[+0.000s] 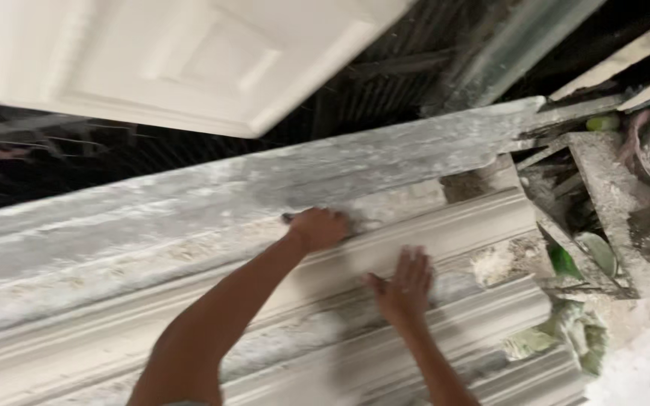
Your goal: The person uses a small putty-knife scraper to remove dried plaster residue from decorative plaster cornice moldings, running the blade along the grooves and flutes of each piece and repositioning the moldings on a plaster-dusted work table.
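Left hand point(319, 228) fisted on a small dark tool, barely visible, at the upper edge of the white plaster cornice moulding point(445, 225). Right hand point(404, 289) open, flat on the moulding just below. Moulding lies on a dusty grey workbench point(189, 203). White panelled casting point(189, 60) beyond; green-stained rags point(566, 331) at the bench's right end.

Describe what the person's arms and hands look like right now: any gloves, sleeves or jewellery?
Both arms are bare, with no sleeves in view. The left hand and right hand wear no gloves, and no watch, ring or bracelet shows. The picture is motion-blurred, so fine detail such as dust on them cannot be told.
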